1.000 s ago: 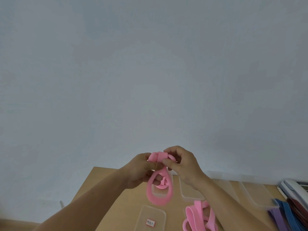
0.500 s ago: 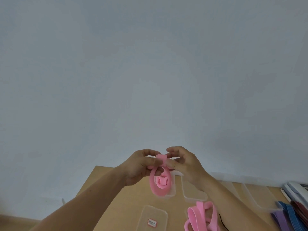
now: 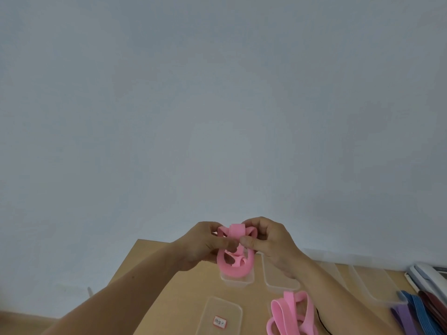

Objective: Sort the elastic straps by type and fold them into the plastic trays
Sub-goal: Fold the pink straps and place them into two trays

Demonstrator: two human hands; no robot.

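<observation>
Pink strap point(image 3: 235, 262) is coiled into loops and held in the air over the far-left clear tray point(image 3: 238, 281). I pinch it at the top from both sides: left hand point(image 3: 205, 247) with thumb and fingers clamped on it, right hand point(image 3: 271, 243) the same. The lower loop hangs low over the tray, can't tell if it's touching. Second clear tray point(image 3: 280, 279) sits just beside, to the right. Nearer me is a flat clear tray point(image 3: 225, 308) with a red-bordered white label point(image 3: 219, 321), writing too small to read. Loose pink straps point(image 3: 292, 315) are piled right of it. Purple strap point(image 3: 404, 317), blue strap point(image 3: 420, 313) and dark red strap point(image 3: 433, 305) lie at the right edge. Light wood counter point(image 3: 174, 298), plain grey-blue wall point(image 3: 217, 117) behind.
</observation>
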